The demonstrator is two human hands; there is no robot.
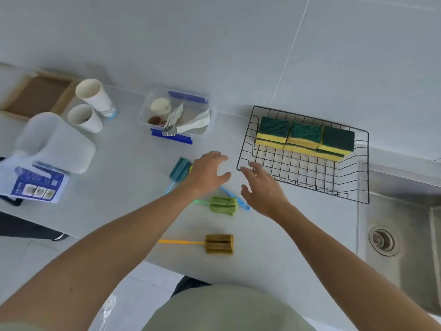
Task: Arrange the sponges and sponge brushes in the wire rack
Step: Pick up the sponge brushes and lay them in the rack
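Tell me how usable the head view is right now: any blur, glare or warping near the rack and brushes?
Head view: light is soft and even, no glare on the counter; wide-angle warping bends the wire rack and wall seams; slight softness overall, left hand and right hand a bit smeared; the green sponge brush stays readable.

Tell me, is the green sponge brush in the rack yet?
No, the green sponge brush lies on the counter, outside the wire rack.
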